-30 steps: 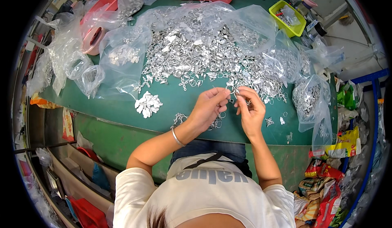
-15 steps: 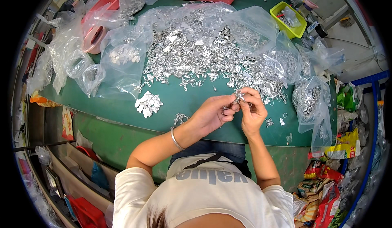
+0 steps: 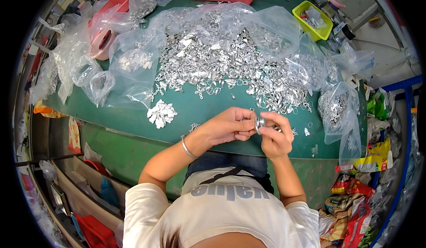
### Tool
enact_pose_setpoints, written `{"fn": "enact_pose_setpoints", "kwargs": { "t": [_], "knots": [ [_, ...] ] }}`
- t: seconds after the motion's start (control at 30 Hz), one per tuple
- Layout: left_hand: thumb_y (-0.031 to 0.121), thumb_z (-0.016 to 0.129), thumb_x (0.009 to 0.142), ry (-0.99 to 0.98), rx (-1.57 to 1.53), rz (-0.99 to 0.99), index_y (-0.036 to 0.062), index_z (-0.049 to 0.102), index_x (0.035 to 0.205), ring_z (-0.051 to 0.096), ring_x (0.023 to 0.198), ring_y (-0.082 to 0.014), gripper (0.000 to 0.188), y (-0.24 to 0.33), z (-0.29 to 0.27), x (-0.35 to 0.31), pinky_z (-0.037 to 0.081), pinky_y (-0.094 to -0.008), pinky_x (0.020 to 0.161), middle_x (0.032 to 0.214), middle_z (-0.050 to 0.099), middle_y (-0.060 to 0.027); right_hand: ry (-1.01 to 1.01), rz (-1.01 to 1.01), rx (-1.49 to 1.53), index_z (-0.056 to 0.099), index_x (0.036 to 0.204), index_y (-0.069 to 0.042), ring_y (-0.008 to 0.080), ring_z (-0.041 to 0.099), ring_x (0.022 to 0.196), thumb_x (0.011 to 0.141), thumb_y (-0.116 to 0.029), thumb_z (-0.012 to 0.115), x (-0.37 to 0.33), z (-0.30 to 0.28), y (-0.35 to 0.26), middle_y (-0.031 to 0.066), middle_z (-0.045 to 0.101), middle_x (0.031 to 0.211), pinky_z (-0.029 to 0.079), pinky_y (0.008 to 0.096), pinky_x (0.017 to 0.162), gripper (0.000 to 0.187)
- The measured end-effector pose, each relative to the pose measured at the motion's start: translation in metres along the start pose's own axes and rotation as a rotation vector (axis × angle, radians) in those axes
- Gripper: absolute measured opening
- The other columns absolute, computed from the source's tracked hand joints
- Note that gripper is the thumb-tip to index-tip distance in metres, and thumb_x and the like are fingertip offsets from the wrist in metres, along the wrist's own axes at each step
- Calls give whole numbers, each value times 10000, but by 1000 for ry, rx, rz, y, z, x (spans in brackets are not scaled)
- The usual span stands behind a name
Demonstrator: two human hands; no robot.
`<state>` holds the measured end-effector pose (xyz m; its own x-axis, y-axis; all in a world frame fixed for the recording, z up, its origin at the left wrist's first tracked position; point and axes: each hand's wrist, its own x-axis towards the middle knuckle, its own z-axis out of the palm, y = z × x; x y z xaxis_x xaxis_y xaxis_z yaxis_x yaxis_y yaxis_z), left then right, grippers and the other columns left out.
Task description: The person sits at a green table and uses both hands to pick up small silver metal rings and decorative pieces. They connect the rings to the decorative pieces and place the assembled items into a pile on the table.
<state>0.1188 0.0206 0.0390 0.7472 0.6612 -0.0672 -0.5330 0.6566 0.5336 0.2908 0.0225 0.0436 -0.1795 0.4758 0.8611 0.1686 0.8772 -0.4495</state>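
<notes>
Left hand (image 3: 230, 126) and right hand (image 3: 277, 137) are close together just right of the middle of the frame, their fingers pinched on small silver pieces (image 3: 259, 124) — I can't tell how many. From far away, I'd guess they are light, hard and a bit slippery, so I'd hold them by their edges with fingertips — below the big shiny heap (image 3: 208, 57) at upper middle.
</notes>
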Motion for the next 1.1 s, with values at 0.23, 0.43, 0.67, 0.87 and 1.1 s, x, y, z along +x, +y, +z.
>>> {"fn": "enact_pose_setpoints", "kwargs": {
  "t": [0.23, 0.43, 0.67, 0.87, 1.1],
  "knots": [
    [163, 602, 931, -40, -37, 41, 2, 566, 1056, 405, 617, -51, 208, -1, 6, -8, 295, -197, 516, 831, 567, -34, -221, -175, -155, 661, 859, -62, 212, 650, 658, 686, 60, 695, 5, -17, -5, 182, 645, 1016, 513, 274, 524, 214],
    [156, 598, 932, -3, 12, 68, -2, 563, 1042, 402, 607, -44, 196, 2, 10, -13, 295, -190, 514, 863, 609, -75, -184, -324, -162, 687, 845, -32, 131, 546, 521, 624, 19, 741, 11, -15, 3, 203, 642, 1035, 405, 208, 426, 233],
    [143, 598, 931, 212, 130, 255, 1, 561, 991, 390, 595, -43, 158, 2, 24, -14, 301, -189, 518, 824, 598, -62, -94, 303, 77, 609, 875, 20, 142, 587, 580, 745, 108, 644, 10, -6, -10, 217, 640, 1049, 480, 236, 495, 161],
    [157, 587, 939, 288, 102, 284, 10, 565, 946, 376, 596, -40, 149, 3, 31, -14, 298, -186, 519, 807, 567, -30, 43, 674, 430, 576, 874, 49, 118, 611, 665, 824, 78, 615, 5, -3, -18, 218, 590, 1121, 500, 218, 511, 70],
    [171, 572, 947, 217, 45, 272, 25, 563, 902, 362, 598, -29, 153, -1, 33, -17, 282, -186, 510, 810, 565, -29, 7, 270, 200, 582, 876, 44, 177, 650, 690, 831, 56, 642, -1, 0, -13, 193, 565, 1024, 547, 246, 565, 76]
  ]
}}
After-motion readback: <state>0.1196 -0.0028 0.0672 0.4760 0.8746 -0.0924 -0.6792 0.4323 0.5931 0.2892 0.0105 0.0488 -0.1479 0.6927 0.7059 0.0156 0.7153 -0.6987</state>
